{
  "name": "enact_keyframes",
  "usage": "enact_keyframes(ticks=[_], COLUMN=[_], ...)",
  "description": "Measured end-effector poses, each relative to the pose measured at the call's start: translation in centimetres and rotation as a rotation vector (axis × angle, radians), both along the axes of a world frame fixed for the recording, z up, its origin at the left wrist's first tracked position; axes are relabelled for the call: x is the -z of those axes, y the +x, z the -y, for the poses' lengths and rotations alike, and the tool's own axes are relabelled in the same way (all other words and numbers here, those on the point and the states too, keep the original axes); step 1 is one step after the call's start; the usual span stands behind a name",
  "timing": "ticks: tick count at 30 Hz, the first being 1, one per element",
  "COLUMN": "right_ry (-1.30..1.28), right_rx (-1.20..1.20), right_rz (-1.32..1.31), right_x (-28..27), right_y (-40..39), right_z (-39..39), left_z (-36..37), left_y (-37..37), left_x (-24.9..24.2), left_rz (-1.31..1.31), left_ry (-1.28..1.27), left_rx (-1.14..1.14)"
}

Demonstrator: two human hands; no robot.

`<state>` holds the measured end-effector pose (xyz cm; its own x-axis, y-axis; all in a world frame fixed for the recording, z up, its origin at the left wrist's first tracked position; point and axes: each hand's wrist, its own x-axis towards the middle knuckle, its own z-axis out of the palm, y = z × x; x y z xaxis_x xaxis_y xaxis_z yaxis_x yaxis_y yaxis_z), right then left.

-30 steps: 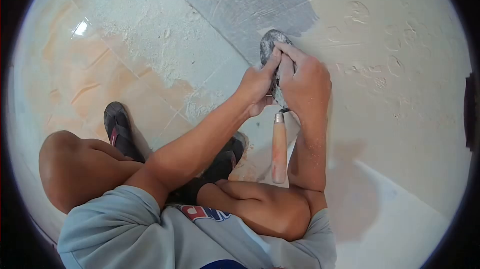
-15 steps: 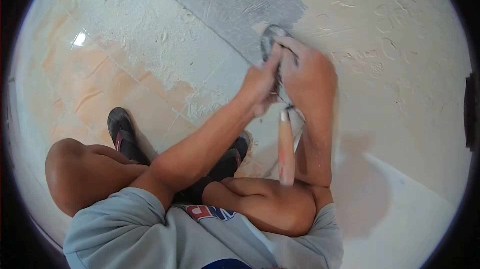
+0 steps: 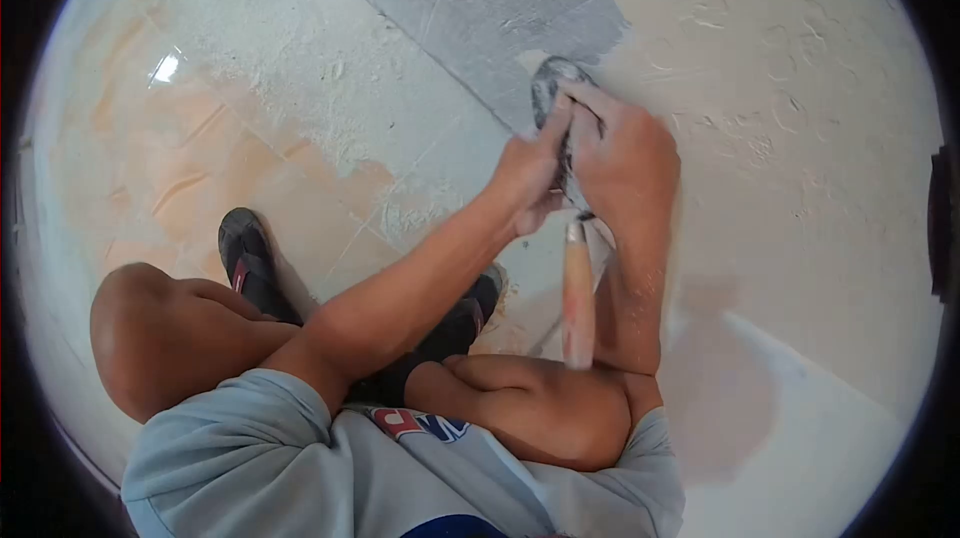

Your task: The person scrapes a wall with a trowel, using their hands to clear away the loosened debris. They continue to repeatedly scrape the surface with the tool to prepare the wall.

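A trowel with a wooden handle points back toward my body. Its rounded, grey-smeared blade shows beyond my fingertips, with the middle of it hidden between my hands. My left hand is closed around the left side of the blade, thumb pointing up along it. From the right, my right hand grips the same blade, fingers curled over its far part. The handle itself hangs free of both hands, over my bent right leg.
A wet grey patch of skim covers the surface ahead, with a straight edge on its left. Floor tiles at left carry dusty white residue and crumbs. My shoes stand on the tiles. Raised marks dot the pale surface at right.
Both hands and the trowel have shifted very slightly right in view. The grip on the blade looks the same.
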<state>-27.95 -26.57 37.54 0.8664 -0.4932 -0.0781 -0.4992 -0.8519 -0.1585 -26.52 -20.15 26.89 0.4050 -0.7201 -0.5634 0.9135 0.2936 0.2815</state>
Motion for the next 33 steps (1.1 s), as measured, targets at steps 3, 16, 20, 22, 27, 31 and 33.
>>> enact_keyframes(ticks=[3, 16, 20, 22, 27, 31, 33], right_ry=[-0.009, 0.200, 0.165, 0.144, 0.149, 0.174, 0.299], right_rx=[-0.008, 0.106, -0.155, -0.140, -0.110, -0.087, -0.054], right_rz=[-0.038, -0.105, 0.218, 0.245, 0.151, 0.165, 0.181], right_x=[0.4, -1.9, -4.1, -4.7, -3.1, -3.1, -4.0], right_y=[1.3, -2.6, -5.0, -5.4, -5.0, -5.5, -5.4], right_z=[-0.3, -0.5, -0.2, -0.4, 0.5, 0.9, 0.7], left_z=[0.3, -0.8, -1.2, -1.3, -0.6, -0.7, -0.7], left_y=[0.6, 0.2, -0.7, -0.9, -1.1, -1.7, -1.8], left_x=[2.8, -0.5, -3.1, -4.0, -2.6, -3.4, -3.3], left_rz=[-0.027, -0.081, 0.007, 0.005, -0.011, 0.047, 0.024], left_ry=[-0.024, -0.170, -0.355, -0.333, -0.252, -0.172, -0.169], left_rx=[0.015, 0.006, 0.056, 0.059, 0.006, 0.068, 0.065])
